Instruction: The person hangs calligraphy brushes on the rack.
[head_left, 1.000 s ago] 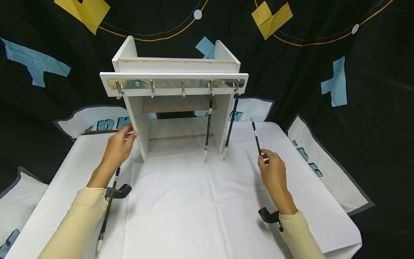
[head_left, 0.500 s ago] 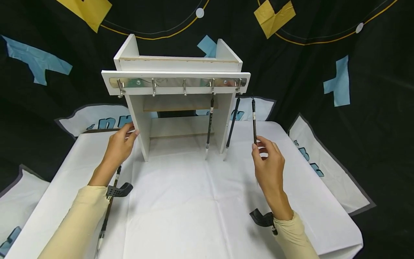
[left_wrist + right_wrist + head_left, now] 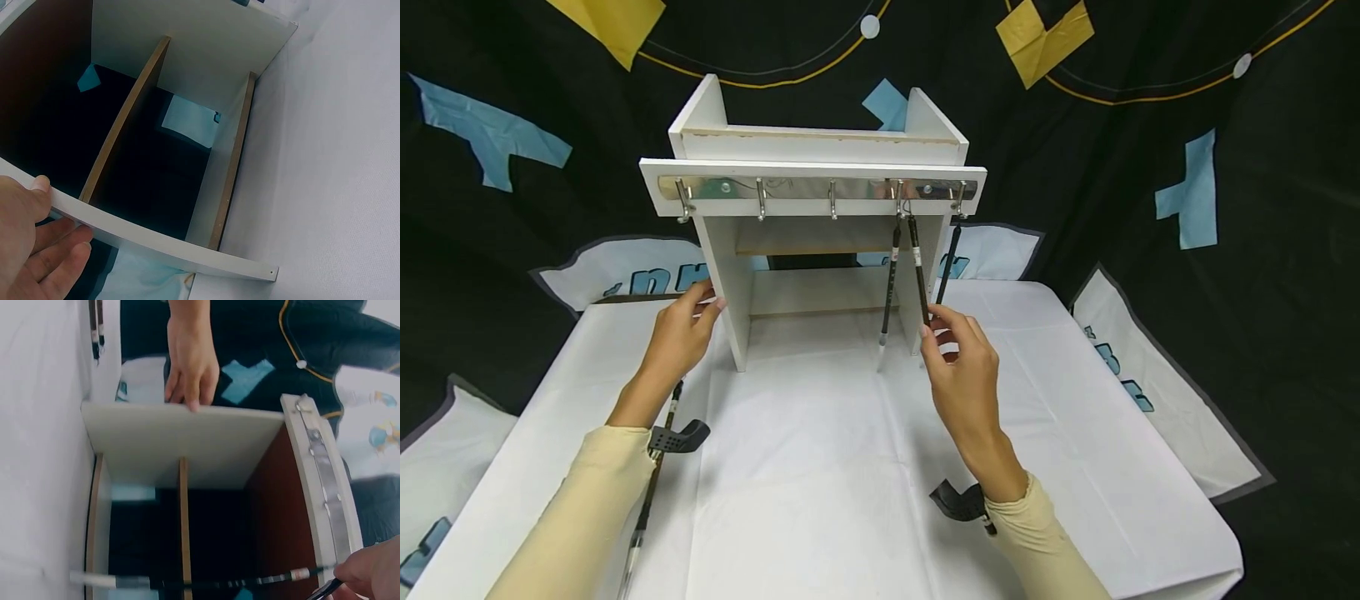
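My right hand (image 3: 962, 358) pinches a thin black calligraphy brush (image 3: 919, 271) between thumb and fingers. Its looped upper end reaches up beside the second hook from the right on the hook rail (image 3: 790, 188). One brush (image 3: 890, 287) hangs from that hook, and another brush (image 3: 951, 262) hangs from the rightmost hook, partly hidden by my right hand. The thumb of my left hand (image 3: 677, 342) touches the front edge of the white shelf unit's left side panel (image 3: 169, 237), the other fingers extended along its outer side.
More dark brushes (image 3: 651, 492) lie on the white-covered table (image 3: 805, 467), partly under my left forearm. Hooks left of the hanging brushes carry nothing. Behind the unit hangs a black curtain (image 3: 1120, 167) with tape pieces and cords.
My right hand has raised its brush and carried it left, from beside the shelf unit to just under the hook rail. My left hand stays at the side panel.
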Tool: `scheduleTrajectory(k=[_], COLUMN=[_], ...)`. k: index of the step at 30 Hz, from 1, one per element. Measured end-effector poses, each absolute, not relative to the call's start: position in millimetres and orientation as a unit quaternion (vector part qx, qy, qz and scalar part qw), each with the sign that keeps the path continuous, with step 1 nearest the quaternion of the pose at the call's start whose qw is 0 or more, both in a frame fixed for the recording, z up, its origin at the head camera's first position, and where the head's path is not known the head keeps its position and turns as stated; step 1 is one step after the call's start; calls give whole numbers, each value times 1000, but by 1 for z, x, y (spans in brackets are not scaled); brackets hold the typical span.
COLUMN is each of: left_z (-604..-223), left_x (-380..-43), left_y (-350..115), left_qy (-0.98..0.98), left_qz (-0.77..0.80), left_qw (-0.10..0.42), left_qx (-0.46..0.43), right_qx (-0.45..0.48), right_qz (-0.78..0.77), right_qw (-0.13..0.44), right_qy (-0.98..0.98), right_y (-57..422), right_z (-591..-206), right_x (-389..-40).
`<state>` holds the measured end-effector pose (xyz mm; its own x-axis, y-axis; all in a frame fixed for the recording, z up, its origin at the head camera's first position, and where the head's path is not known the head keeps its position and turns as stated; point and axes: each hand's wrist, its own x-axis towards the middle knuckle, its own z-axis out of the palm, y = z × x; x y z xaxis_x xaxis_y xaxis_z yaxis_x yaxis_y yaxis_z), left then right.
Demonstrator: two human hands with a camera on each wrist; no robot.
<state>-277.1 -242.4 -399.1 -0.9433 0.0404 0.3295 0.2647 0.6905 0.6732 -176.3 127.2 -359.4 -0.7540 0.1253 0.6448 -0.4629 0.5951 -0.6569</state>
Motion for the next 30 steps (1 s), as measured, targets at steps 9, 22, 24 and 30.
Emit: scheduleTrajectory(k=[9,22,24,30], left_z=[-399,-400,-400,-399], left_x=[-277,-277,-277,-277], left_y=[-241,-242,-242,-242], left_qy=[-909,-909,-910,-910], left_qz=[-384,-382,-382,-381], left_qw=[145,144,144,144], left_qx=[-80,-79,-78,-79], right_qx=[137,146,146,145], right_qz=[436,428,427,429], right_qw=[309,296,293,292], right_qy=[-834,-841,-843,-842], right_y=[95,79,78,76], right_z=[-365,-369,-369,-368], right_x=[-183,-190,-190,-188])
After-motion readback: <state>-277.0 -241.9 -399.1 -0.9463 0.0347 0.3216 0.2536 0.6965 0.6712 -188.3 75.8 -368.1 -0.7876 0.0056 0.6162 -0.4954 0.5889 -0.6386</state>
